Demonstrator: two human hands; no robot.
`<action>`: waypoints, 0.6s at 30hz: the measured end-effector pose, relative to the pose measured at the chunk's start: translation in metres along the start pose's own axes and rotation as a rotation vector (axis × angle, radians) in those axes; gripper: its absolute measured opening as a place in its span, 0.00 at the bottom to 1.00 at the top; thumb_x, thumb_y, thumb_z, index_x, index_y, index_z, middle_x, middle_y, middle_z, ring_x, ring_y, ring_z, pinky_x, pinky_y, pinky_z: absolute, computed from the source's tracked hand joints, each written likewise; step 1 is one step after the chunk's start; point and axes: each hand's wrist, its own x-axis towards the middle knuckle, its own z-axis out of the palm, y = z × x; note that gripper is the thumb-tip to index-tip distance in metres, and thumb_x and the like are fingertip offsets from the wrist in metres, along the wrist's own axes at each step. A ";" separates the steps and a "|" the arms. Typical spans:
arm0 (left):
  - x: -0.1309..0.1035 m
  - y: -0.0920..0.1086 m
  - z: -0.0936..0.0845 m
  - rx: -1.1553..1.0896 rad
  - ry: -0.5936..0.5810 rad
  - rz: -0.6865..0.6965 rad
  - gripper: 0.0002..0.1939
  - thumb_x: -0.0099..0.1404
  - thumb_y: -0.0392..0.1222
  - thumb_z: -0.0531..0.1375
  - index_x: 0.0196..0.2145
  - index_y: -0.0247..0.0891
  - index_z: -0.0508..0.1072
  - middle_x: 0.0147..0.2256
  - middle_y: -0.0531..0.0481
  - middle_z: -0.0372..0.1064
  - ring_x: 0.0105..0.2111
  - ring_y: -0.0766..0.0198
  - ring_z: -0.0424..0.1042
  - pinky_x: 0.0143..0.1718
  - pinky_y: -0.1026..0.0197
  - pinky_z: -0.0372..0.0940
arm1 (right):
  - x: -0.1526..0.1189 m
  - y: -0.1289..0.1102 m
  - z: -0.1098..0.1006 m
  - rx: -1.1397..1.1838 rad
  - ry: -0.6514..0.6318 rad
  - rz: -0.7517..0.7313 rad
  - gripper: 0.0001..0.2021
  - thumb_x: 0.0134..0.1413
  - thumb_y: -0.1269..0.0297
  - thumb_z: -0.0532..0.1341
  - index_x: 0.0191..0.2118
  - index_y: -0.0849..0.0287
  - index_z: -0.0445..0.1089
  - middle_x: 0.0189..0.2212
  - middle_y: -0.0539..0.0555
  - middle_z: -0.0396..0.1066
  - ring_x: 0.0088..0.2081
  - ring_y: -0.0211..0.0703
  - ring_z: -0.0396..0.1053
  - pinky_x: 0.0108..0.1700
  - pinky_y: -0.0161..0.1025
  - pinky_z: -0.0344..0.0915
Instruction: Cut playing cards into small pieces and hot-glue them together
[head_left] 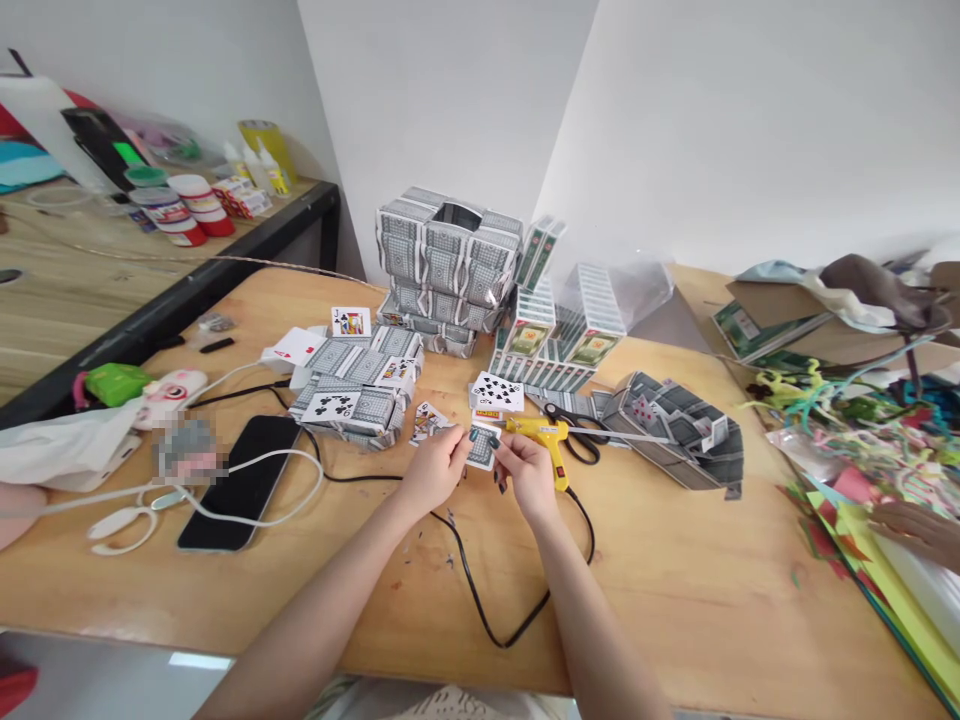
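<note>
Between my two hands is a playing card (482, 449) with its patterned grey back showing. My left hand (437, 468) pinches its left edge and my right hand (527, 474) pinches the right edge. Just behind my right hand lies a yellow hot glue gun (551, 436), beside black-handled scissors (584, 440). A ten of spades-like card (498, 391) lies face up past my fingers, and face cards (430, 422) lie left of the held card. Further left is a low block covered in cards (360, 385), with several loose cards on it.
A tall card-covered box (450, 260) stands at the back, beside stacked green-edged card packs (553, 345). An open card-covered box (675, 430) sits to the right. A phone (238, 485) and white cable lie left; a black cord (469, 570) loops in front. Another person's hand (919, 530) is at far right.
</note>
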 end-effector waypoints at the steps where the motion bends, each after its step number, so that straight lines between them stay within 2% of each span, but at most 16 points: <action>1: 0.000 0.000 0.000 0.044 0.015 0.023 0.13 0.63 0.42 0.47 0.22 0.39 0.59 0.17 0.54 0.59 0.19 0.67 0.60 0.23 0.65 0.53 | 0.000 0.000 0.001 0.004 0.003 0.003 0.13 0.45 0.57 0.60 0.20 0.60 0.63 0.11 0.45 0.58 0.12 0.31 0.54 0.13 0.30 0.51; 6: -0.001 -0.001 0.002 0.062 0.036 0.033 0.13 0.63 0.42 0.46 0.21 0.39 0.58 0.18 0.54 0.59 0.20 0.67 0.60 0.24 0.65 0.53 | -0.003 -0.002 0.004 0.004 0.003 -0.012 0.13 0.46 0.57 0.59 0.19 0.60 0.63 0.11 0.45 0.58 0.12 0.31 0.54 0.14 0.30 0.51; 9: -0.001 0.000 0.002 -0.061 0.020 -0.050 0.14 0.64 0.44 0.46 0.22 0.38 0.58 0.17 0.55 0.59 0.18 0.68 0.60 0.22 0.66 0.53 | -0.003 -0.004 0.004 -0.017 0.001 -0.050 0.13 0.47 0.56 0.59 0.21 0.60 0.64 0.12 0.46 0.60 0.14 0.32 0.56 0.15 0.31 0.53; 12: -0.002 -0.001 0.005 -0.212 -0.048 -0.154 0.17 0.64 0.49 0.46 0.21 0.38 0.59 0.14 0.57 0.57 0.14 0.70 0.59 0.19 0.67 0.53 | -0.002 -0.005 0.003 -0.025 0.024 -0.088 0.13 0.46 0.55 0.60 0.24 0.60 0.65 0.14 0.47 0.61 0.16 0.33 0.57 0.17 0.31 0.55; 18: -0.003 0.000 0.007 -0.283 -0.086 -0.166 0.20 0.62 0.51 0.49 0.18 0.38 0.58 0.11 0.58 0.54 0.12 0.71 0.57 0.15 0.68 0.53 | -0.001 -0.004 0.001 -0.033 0.047 -0.132 0.14 0.46 0.53 0.61 0.24 0.59 0.63 0.15 0.46 0.60 0.16 0.33 0.57 0.18 0.31 0.55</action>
